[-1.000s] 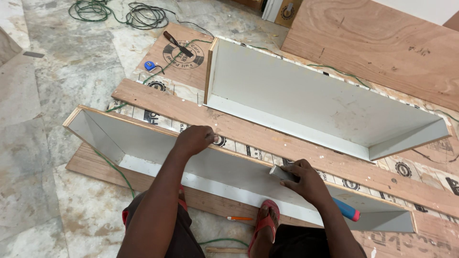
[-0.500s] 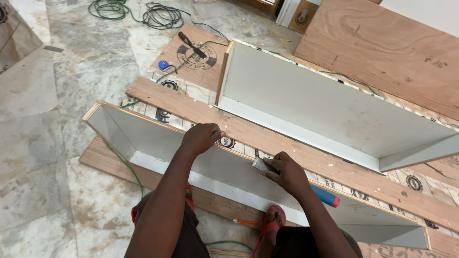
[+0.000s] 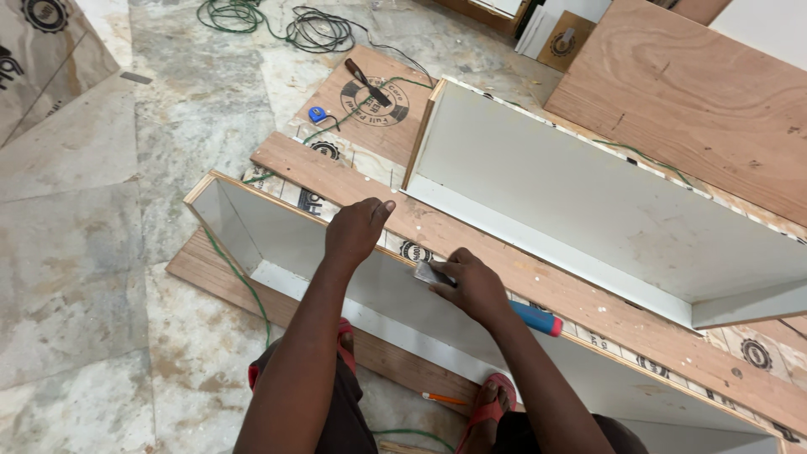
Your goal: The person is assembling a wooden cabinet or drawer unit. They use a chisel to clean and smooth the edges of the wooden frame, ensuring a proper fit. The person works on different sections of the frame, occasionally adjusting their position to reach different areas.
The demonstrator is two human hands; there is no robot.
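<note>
Left hand [image 3: 357, 229] flat, fingers together, pressing top edge of long white laminated plywood box [image 3: 336, 252] on floor. Right hand [image 3: 475, 284] clamped on blue-handled chisel [image 3: 437, 274], blade at that edge. We keep blade flat, strokes shallow, left fingers clear.

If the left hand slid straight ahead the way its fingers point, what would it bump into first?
Probably the white wall of the far open box. The left hand rests on the plywood strip, fingers aimed up-right toward that box's near corner; depth is uncertain.
</note>
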